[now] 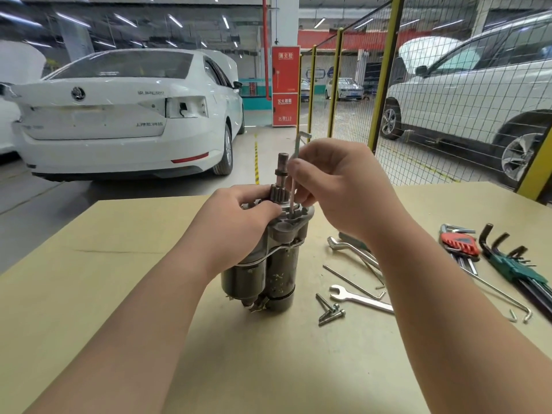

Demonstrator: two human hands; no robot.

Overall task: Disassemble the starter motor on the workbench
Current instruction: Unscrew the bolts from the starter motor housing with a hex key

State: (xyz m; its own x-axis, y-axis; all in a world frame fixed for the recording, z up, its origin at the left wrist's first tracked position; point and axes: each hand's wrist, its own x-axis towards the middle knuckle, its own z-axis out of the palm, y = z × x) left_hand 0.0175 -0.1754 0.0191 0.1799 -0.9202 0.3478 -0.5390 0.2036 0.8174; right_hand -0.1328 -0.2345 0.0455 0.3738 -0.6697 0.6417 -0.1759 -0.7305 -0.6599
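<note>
Head view — left hand (239,224) grips upright starter motor (279,274), mid-workbench (119,252) — right hand (339,186) fingers (298,171) pinch a hex key (296,146).

white sedan (119,115) left | red fire cabinet (285,85) centre | mesh fence (383,85) right

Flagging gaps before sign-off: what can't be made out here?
Head view:
Tip of hex key: hidden in starter motor flange, below right hand.
Left side of flange: covered by left hand.
End of green hex key set: cut off by right edge.
Heads of loose screws: too small.
</note>
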